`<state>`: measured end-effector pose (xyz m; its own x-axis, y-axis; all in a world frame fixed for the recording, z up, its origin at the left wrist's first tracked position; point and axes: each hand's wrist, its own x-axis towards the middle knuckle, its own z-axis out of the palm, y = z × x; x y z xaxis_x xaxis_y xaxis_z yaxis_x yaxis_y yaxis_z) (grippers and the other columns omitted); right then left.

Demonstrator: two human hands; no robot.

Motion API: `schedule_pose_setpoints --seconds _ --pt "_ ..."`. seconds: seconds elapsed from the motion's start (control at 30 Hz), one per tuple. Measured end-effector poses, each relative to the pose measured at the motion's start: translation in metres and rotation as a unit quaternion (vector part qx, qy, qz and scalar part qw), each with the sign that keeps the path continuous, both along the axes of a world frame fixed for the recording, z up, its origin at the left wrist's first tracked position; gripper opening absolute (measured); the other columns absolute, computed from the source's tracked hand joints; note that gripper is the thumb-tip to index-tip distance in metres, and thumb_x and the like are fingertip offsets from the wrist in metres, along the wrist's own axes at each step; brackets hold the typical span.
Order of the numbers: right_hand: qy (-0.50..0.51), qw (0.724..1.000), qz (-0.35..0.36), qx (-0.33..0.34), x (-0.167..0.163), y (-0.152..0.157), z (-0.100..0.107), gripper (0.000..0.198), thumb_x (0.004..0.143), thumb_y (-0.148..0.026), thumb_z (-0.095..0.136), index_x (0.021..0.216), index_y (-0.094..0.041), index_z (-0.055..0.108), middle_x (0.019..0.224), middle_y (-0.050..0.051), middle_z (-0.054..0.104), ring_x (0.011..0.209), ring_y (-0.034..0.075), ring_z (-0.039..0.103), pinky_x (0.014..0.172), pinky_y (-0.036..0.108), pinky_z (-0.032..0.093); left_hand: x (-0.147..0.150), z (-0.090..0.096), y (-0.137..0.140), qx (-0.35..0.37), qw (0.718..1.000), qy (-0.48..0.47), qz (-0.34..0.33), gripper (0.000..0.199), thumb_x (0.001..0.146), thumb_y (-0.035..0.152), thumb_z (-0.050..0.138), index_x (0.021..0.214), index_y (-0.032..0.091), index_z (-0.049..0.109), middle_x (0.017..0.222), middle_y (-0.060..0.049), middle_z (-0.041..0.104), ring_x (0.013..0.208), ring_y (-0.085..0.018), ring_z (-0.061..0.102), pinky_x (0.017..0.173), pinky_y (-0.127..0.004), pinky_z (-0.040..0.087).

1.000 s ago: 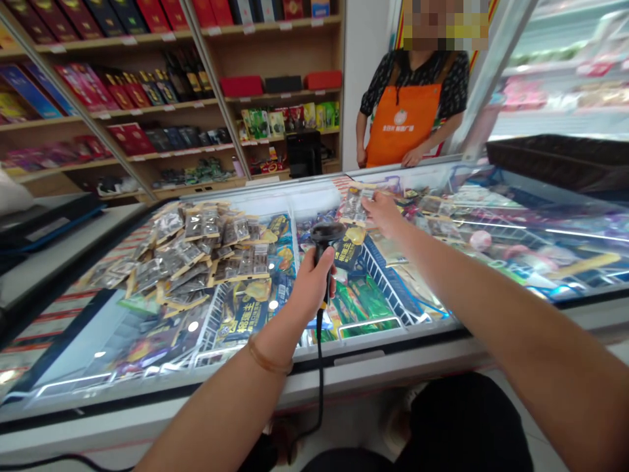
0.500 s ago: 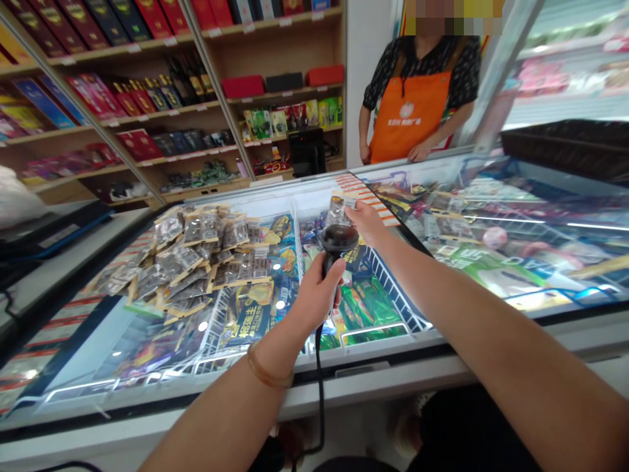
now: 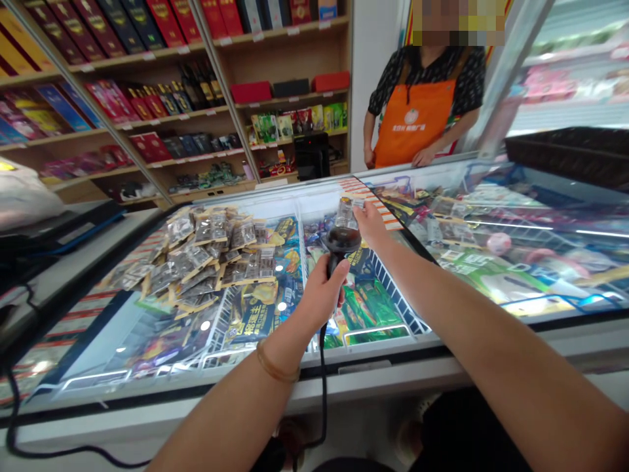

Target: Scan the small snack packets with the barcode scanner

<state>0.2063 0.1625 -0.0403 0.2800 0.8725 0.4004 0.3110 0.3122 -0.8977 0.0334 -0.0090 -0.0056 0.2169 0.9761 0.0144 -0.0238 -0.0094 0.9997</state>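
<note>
L hand point(image 3: 327, 288) wrapped round handle of black scanner point(image 3: 344, 237), thumb over top; cable point(image 3: 323, 380) hangs from its near end. R hand point(image 3: 372, 224) pinches a small clear-film packet point(image 3: 346, 213) at its right edge, fingers closed on it. Packet is just beyond scanner head, above far middle of freezer point(image 3: 388, 383); can't tell if the two touch.

Handling (my guess): packet light, film slick, contents lumpy, prob. not too fragile; best held by the flat edge, thumb + fingers. Scanner stiff, hard plastic, moderate wt; grip handle, mind cable drag.

Containers: freezer w/ glass top, wire baskets inside. Mid basket point(image 3: 386, 282): green packs point(image 3: 371, 305) near, dark blue packs farther back, partly hidden by hands. Left of that, more dark blue packs point(image 3: 253, 318) w/ yellow pics. Right section: mixed goods incl. green-white pack point(image 3: 484, 269) + pink ball-shaped item point(image 3: 498, 243), details blurry. Heap of similar tan-edged packets point(image 3: 211, 249) on glass, left. Dark brown tray point(image 3: 565, 154) far right; contents not visible.
</note>
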Motion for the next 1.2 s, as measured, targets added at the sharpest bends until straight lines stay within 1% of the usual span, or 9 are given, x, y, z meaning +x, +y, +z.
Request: schedule_pose_setpoints --seconds 0.1,0.3,0.4,0.5,0.57,0.7,0.87,1.07,1.2 --pt "-0.024 0.999 -0.028 -0.039 -0.002 -0.004 0.002 0.024 0.092 -0.045 0.055 0.099 -0.023 0.056 0.083 0.004 0.064 0.073 0.021 0.064 0.065 0.030 0.052 -0.002 0.008 -0.003 -0.008 0.999 -0.025 0.037 0.044 0.081 0.061 0.064 0.091 0.022 0.047 0.065 0.007 0.052 0.037 -0.006 0.045 0.037 -0.021 0.033" --pt "0.050 0.991 0.056 -0.107 -0.017 -0.016 0.017 0.023 0.092 -0.030 0.053 0.113 -0.021 0.053 0.087 0.004 0.068 0.053 0.014 0.062 0.047 0.025 0.047 -0.050 0.042 -0.020 0.010 0.994 -0.036 0.104 0.047 0.076 0.062 0.067 0.085 0.022 0.046 0.065 0.006 0.054 0.036 -0.007 0.047 0.035 -0.021 0.034" --pt "0.085 0.978 0.120 -0.146 -0.043 -0.032 0.033 0.017 0.091 -0.025 0.053 0.107 -0.018 0.055 0.072 0.002 0.067 0.049 0.014 0.062 0.041 0.021 0.041 -0.092 0.053 -0.031 0.026 0.985 -0.043 0.163 0.047 0.074 0.062 0.069 0.085 0.021 0.047 0.066 0.006 0.055 0.037 -0.007 0.047 0.035 -0.020 0.034" --pt "0.100 0.947 0.227 -0.203 -0.083 -0.054 0.045 0.009 0.091 -0.022 0.057 0.098 -0.017 0.057 0.059 -0.001 0.062 0.046 0.012 0.060 0.038 0.017 0.035 -0.132 0.060 -0.041 0.030 0.972 -0.050 0.226 0.049 0.071 0.062 0.071 0.087 0.021 0.048 0.066 0.006 0.056 0.039 -0.007 0.047 0.035 -0.021 0.036" --pt "0.084 0.935 0.266 -0.221 -0.113 -0.066 0.048 0.013 0.087 -0.022 0.065 0.097 -0.017 0.058 0.057 -0.002 0.061 0.043 0.011 0.058 0.036 0.017 0.033 -0.152 0.062 -0.047 0.027 0.966 -0.052 0.253 0.051 0.069 0.062 0.072 0.088 0.021 0.049 0.065 0.006 0.055 0.039 -0.008 0.047 0.035 -0.021 0.037" --pt "0.050 0.940 0.252 -0.223 -0.165 -0.080 0.043 0.028 0.081 -0.018 0.073 0.102 -0.020 0.054 0.063 -0.005 0.061 0.042 0.012 0.059 0.037 0.020 0.037 -0.178 0.064 -0.057 0.021 0.955 -0.055 0.289 0.050 0.069 0.061 0.072 0.088 0.021 0.049 0.064 0.006 0.054 0.040 -0.008 0.047 0.035 -0.022 0.036" --pt "-0.005 0.954 0.209 -0.216 -0.203 -0.084 0.033 0.030 0.082 -0.022 0.070 0.107 -0.021 0.053 0.075 -0.002 0.064 0.048 0.015 0.063 0.041 0.025 0.045 -0.195 0.060 -0.067 0.025 0.952 -0.055 0.299 0.047 0.072 0.059 0.072 0.087 0.021 0.048 0.066 0.006 0.056 0.041 -0.008 0.048 0.036 -0.021 0.038" --pt "-0.130 0.964 0.162 -0.170 -0.226 -0.089 0.037 0.020 0.080 -0.028 0.073 0.092 -0.020 0.060 0.080 0.001 0.069 0.061 0.015 0.065 0.057 0.025 0.050 -0.196 0.055 -0.068 0.025 0.952 -0.068 0.298 0.048 0.072 0.060 0.071 0.088 0.021 0.050 0.066 0.005 0.056 0.042 -0.008 0.048 0.037 -0.021 0.038" --pt "-0.254 0.949 0.159 -0.103 -0.217 -0.088 0.049 0.021 0.080 -0.036 0.074 0.077 -0.018 0.063 0.082 0.004 0.072 0.081 0.018 0.068 0.070 0.026 0.048 -0.181 0.054 -0.063 0.019 0.958 -0.074 0.278 0.049 0.070 0.060 0.072 0.089 0.021 0.049 0.064 0.006 0.055 0.039 -0.008 0.047 0.036 -0.021 0.036"
